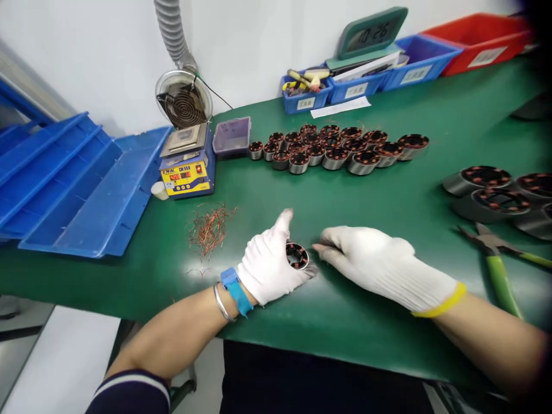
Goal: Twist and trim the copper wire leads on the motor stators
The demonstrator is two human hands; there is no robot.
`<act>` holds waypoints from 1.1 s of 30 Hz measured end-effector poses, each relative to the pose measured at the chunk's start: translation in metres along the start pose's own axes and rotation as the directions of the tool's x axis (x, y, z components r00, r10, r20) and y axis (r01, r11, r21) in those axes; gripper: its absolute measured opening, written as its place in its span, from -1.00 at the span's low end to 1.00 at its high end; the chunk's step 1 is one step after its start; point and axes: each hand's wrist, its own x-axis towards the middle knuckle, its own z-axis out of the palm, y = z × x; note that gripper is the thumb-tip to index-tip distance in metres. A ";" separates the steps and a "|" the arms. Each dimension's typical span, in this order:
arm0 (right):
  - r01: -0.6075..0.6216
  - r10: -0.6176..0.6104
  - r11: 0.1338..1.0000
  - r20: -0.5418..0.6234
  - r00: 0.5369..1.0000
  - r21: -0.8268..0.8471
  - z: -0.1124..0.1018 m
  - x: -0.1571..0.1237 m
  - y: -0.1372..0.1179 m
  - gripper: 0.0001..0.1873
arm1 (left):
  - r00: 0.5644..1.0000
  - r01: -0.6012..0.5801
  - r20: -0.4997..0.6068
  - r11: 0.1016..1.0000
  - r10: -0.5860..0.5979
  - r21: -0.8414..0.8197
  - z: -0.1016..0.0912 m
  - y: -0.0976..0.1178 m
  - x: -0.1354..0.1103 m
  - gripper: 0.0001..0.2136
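My left hand (271,264), in a white glove with bare-looking greyish fingertips, is wrapped around a small motor stator (298,248) with copper windings. The stator stands upright on the green table, its round opening facing up, and part of its side is hidden by my palm. Just to its right, my gloved right hand (366,256) has thumb and fingers pinched together, apart from the stator. Whatever the pinch holds, if anything, is too small to make out. A loose pile of copper wire clippings (210,230) lies left of my left hand.
Several stators (336,155) stand in rows at the back, and more (491,201) at the right. Green-handled pliers (495,259) lie near my right forearm. A yellow-blue solder pot (187,172), purple tray (233,137), blue bins (103,201) and a digital clock (373,33) surround the area.
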 end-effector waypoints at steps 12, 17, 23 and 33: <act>0.104 -0.076 0.941 -0.101 0.992 0.321 -0.011 -0.003 -0.008 -0.65 | 0.999 -0.023 0.028 0.999 0.024 -0.036 -0.002 0.003 0.002 -0.08; -0.004 -0.001 0.979 0.023 1.000 0.206 -0.005 -0.011 -0.012 -0.66 | 0.997 -0.073 0.030 0.997 0.073 -0.004 -0.003 0.002 0.000 -0.13; -0.061 0.063 0.997 -0.043 0.997 0.053 -0.016 -0.020 0.001 -0.61 | 0.991 -0.083 0.102 0.997 0.083 -0.005 -0.009 -0.003 0.005 -0.09; 0.125 -0.119 0.968 -0.043 0.992 0.218 0.012 -0.021 -0.015 -0.57 | 0.979 -0.114 0.171 0.994 0.112 0.002 -0.021 -0.012 0.012 -0.04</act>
